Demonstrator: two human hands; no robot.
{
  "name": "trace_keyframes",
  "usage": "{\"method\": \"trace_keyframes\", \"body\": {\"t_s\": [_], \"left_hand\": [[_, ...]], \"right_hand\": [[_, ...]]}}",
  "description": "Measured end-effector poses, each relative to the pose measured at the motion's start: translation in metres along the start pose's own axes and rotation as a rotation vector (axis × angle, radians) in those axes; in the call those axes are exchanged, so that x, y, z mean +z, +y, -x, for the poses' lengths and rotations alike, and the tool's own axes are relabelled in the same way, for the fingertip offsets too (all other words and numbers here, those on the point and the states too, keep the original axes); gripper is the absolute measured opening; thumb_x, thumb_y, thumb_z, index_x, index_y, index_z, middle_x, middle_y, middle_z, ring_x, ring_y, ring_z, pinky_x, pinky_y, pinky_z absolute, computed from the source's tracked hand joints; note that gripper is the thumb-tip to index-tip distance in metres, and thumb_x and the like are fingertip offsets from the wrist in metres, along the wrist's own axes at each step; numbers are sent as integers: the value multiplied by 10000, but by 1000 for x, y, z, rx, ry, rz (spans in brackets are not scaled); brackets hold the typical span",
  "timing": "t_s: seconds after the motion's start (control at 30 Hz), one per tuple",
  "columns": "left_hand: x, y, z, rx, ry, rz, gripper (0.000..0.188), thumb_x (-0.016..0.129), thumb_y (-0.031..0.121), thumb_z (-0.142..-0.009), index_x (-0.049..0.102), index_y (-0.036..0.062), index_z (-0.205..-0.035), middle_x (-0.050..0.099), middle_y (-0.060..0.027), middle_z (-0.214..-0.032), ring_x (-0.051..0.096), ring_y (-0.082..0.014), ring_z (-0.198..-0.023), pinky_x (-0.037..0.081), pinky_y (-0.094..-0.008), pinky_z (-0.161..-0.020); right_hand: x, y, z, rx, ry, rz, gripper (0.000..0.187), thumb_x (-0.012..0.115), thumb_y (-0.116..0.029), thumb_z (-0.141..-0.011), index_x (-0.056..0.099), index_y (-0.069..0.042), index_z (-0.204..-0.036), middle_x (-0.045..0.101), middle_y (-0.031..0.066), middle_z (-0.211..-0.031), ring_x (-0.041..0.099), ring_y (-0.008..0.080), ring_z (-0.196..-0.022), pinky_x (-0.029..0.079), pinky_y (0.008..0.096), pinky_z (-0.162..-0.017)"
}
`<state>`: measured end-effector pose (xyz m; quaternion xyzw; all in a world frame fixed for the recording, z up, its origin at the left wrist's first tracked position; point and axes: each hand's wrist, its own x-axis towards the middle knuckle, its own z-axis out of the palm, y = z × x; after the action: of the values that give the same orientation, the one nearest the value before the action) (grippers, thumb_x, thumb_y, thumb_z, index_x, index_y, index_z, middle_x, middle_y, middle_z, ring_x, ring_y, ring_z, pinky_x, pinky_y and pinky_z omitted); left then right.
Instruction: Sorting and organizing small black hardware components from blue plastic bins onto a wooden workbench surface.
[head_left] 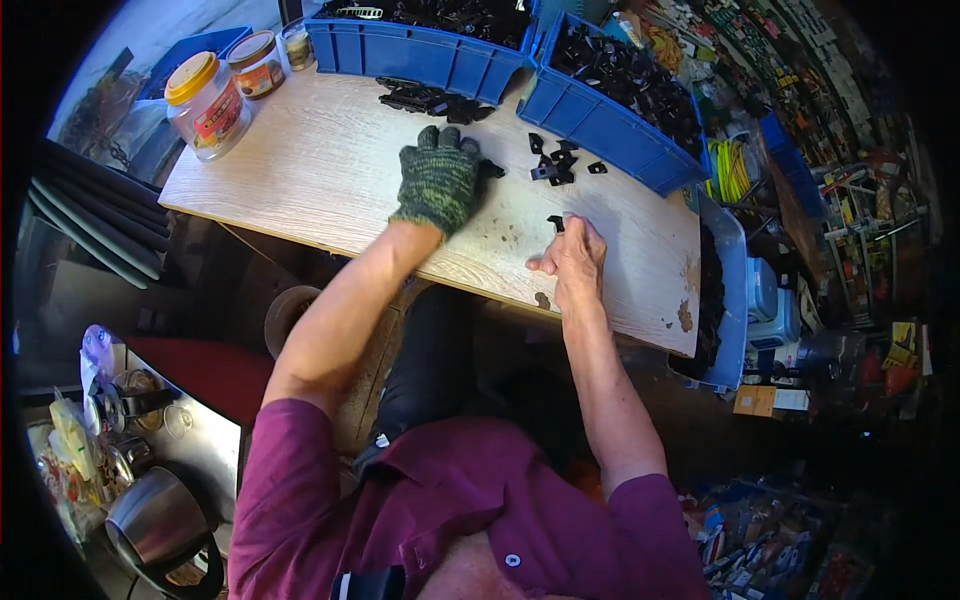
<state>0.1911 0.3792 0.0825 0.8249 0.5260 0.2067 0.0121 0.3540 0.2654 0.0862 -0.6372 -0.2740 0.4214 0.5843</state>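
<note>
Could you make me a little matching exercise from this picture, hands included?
1. left hand
2. right hand
3. big jar
4. bins on the table

A. bare, holding a black piece
B. blue
C. gloved
D. yellow-lidded

Pairs: 1-C, 2-A, 3-D, 4-B

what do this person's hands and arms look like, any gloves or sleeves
The left hand wears a knitted glove mottled green and black, ending at the wrist; the right hand is bare. Both sleeves are short and plain maroon-purple.
</note>
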Motion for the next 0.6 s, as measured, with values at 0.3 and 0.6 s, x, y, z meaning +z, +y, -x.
{"method": "trace_keyframes", "body": {"t_s": [0.3, 0.6], "left_hand": [[5, 10, 20, 203, -11, 502, 201, 624, 221, -871, 643, 88, -1020, 669, -159, -932, 634, -374, -894, 509, -478, -789], [16, 42, 47, 98, -163, 976, 190, 596, 138, -928, 638, 29, -1078, 701, -144, -971, 685, -325, -883, 532, -384, -761]], "right_hand": [[-7, 7, -2, -32, 74, -184, 302, 475, -299, -963, 469, -55, -786, 308, 6, -498, 342, 142, -385, 556, 422, -436], [-5, 7, -2, -39, 153, -258, 244, 469, -262, -950, 494, -44, -844, 338, 15, -491, 362, 136, -371, 575, 410, -425]]}}
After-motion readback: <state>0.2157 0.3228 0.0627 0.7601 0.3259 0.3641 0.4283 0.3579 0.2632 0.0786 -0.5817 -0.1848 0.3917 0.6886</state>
